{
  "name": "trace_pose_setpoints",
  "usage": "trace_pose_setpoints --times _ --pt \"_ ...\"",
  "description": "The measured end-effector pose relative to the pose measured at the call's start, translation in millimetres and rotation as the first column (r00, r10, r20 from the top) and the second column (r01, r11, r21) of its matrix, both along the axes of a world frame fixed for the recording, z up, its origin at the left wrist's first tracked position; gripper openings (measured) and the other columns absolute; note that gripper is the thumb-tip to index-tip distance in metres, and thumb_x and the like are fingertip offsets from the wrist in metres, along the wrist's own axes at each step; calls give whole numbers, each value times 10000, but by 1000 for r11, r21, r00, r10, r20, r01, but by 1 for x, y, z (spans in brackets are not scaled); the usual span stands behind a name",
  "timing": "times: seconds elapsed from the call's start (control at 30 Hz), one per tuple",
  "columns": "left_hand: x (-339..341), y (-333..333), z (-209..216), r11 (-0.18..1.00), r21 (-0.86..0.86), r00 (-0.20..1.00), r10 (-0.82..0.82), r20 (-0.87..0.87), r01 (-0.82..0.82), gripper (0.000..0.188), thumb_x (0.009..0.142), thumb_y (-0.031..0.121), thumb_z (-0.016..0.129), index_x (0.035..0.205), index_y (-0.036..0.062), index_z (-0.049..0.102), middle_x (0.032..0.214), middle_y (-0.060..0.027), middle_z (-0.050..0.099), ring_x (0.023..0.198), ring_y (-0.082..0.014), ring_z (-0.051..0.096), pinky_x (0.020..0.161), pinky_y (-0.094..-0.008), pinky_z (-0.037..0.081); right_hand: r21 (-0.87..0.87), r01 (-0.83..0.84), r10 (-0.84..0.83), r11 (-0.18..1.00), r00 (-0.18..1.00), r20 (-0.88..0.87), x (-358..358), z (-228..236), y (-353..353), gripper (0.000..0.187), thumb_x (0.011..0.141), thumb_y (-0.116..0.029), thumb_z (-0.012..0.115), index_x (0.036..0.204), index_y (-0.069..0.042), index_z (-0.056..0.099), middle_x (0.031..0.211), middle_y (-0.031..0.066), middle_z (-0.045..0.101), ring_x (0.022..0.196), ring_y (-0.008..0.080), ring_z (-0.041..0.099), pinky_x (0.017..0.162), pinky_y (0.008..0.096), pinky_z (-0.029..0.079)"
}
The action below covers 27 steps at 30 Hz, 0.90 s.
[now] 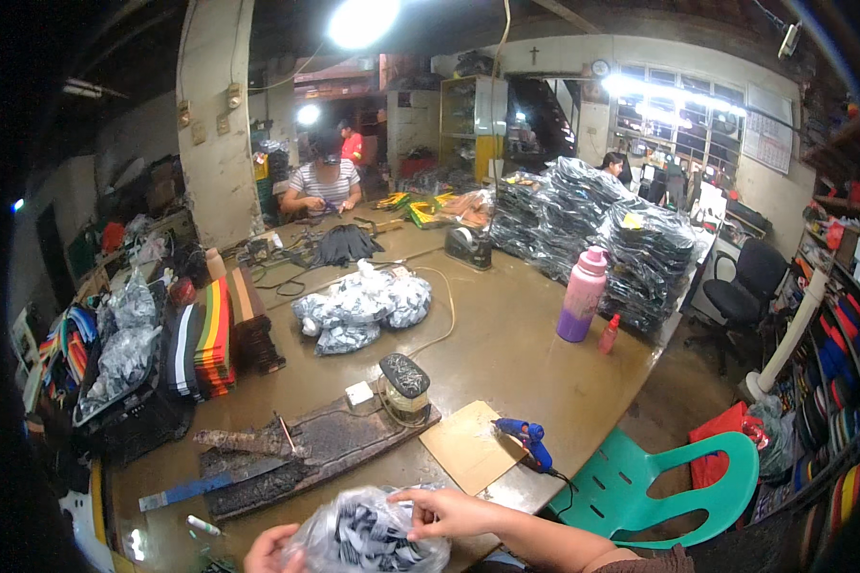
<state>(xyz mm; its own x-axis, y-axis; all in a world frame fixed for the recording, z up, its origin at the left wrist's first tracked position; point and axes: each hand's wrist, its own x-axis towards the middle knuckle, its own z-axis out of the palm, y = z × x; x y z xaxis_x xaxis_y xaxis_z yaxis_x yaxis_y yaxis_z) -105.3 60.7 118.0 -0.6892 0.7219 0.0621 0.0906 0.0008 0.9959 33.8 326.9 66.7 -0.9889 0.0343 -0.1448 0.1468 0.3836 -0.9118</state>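
Note:
A clear plastic bag (pixel 327 527) sits open at the table's near edge, filled with black-and-white strip pieces (pixel 380 537). My left hand (pixel 273 549) is at the bag's left side, its fingers apart; the lower part of the hand is cut off by the frame. From the right, my right hand (pixel 449 512) reaches over the bag's rim, its index finger stretched along the plastic and the other fingers curled down at the edge. A brown board (pixel 470 449) lies beyond my right hand, with a blue glue gun (pixel 526 437) on its right edge.
Beyond the bag lie a dark scorched board (pixel 354 449), a metal ruler (pixel 186 491) and a lidded jar (pixel 406 390). Filled bags (pixel 363 306), a pink-purple bottle (pixel 583 296) and wrapped stacks (pixel 583 229) stand farther back. A green chair (pixel 631 487) is at right. A person (pixel 323 181) works across the table.

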Motion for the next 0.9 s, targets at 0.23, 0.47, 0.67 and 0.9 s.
trace_pose_setpoints --times 0.23,0.47,0.67,0.9 --pt "-26 -58 1 813 543 889 390 -239 -211 187 908 158 569 1020 11 600 979 -105 621 797 -191 589 678 -322 475 -500 326 -549 802 733 -402 32 21 64 287 940 -168 584 1191 -28 571 810 -28 576 724 66 531 657 217 438" --pt "-26 -29 -62 954 105 959 -284 1 282 1134 678 395 833 1493 42 127 1481 -174 313 1351 -316 352 1084 -443 337 -311 142 -103 940 985 139 0 -43 -2 395 914 -209 628 1252 -30 532 938 13 616 871 92 561 775 255 456" --pt "-12 -5 -29 959 196 964 -233 128 206 1032 749 92 787 1503 51 84 1424 -182 357 1312 -270 392 1076 -415 338 -714 -37 -28 699 996 -79 -9 -28 18 252 925 -190 572 1135 -69 503 1029 77 609 933 168 582 787 284 477" --pt "-26 -32 -17 959 50 958 -274 -85 279 775 768 252 786 1397 24 393 1433 -191 353 1310 -324 402 1079 -428 341 -965 140 -847 224 518 -121 27 -17 64 499 913 -279 525 1340 -61 386 1181 126 549 918 172 582 720 279 522"
